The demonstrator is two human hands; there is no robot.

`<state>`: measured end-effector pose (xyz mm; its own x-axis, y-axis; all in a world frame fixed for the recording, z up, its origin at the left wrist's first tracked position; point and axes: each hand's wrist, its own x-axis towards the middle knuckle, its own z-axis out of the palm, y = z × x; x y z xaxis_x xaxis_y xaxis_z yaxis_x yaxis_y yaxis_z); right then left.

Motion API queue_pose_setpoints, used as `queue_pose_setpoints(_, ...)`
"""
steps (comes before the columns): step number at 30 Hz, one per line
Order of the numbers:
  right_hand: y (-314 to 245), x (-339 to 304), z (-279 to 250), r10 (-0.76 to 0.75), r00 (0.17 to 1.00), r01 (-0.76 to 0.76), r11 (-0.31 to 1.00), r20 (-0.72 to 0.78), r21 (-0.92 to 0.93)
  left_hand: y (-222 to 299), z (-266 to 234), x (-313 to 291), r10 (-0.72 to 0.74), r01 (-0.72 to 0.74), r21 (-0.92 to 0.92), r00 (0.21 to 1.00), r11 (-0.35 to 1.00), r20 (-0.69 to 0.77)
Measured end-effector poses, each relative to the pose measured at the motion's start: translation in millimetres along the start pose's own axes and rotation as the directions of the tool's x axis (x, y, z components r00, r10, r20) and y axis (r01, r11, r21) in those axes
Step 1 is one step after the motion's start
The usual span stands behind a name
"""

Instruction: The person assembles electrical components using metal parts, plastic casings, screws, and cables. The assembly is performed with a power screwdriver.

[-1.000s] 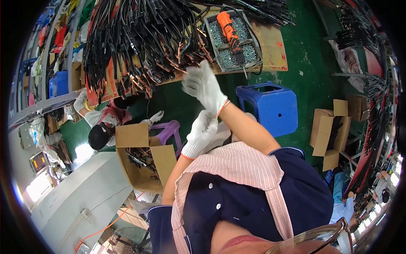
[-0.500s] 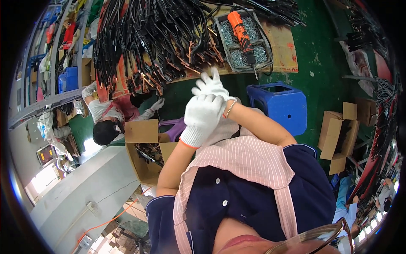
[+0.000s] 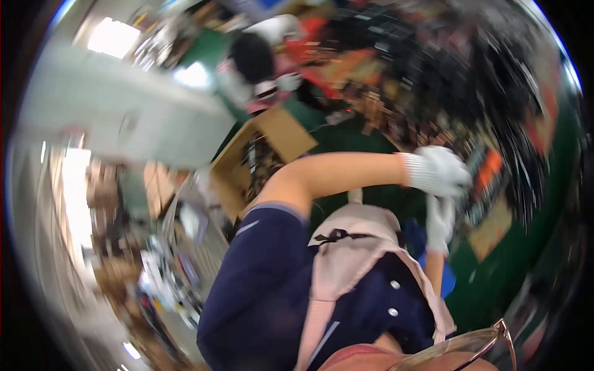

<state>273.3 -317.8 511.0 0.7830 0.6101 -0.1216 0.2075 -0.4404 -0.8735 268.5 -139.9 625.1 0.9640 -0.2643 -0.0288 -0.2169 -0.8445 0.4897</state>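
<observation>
White knit gloves cover both my hands. My left hand (image 3: 438, 171), its arm stretched across from the left, overlaps the finger end of my right hand (image 3: 440, 229), which points upward. The left fingers look bent, but blur hides whether they grip the right glove. The right fingers are partly covered by the left hand. Just right of the hands is a grey tray (image 3: 476, 213) with an orange and black power screwdriver (image 3: 489, 171) on it. Blurred black cables (image 3: 427, 62) with copper-coloured ends (image 3: 371, 105) lie on the table beyond.
An open cardboard box (image 3: 232, 166) holding copper-coloured parts stands to the left. Beyond it a co-worker (image 3: 253, 59) is bent near the table's edge. A blue stool (image 3: 447, 278) is partly hidden beside my right forearm. Green floor (image 3: 346, 137) shows between box and table.
My head has turned left, so the whole view has swung and blurred. My left hand has shifted from the back of my right glove toward its finger end.
</observation>
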Motion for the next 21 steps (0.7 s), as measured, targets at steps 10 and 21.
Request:
queue_pose_setpoints(10,107.4,-47.4,-118.4,0.200,0.902,-0.195,0.979,-0.383,0.051,85.9,-43.0,127.2,0.303,-0.382,0.462,0.923,0.800,0.239)
queue_pose_setpoints(21,184.1,8.5,-129.7,-0.045,0.604,-0.258,0.934,-0.795,-0.248,-16.5,39.6,20.8,0.286,-0.191,0.281,0.891,0.940,-0.352)
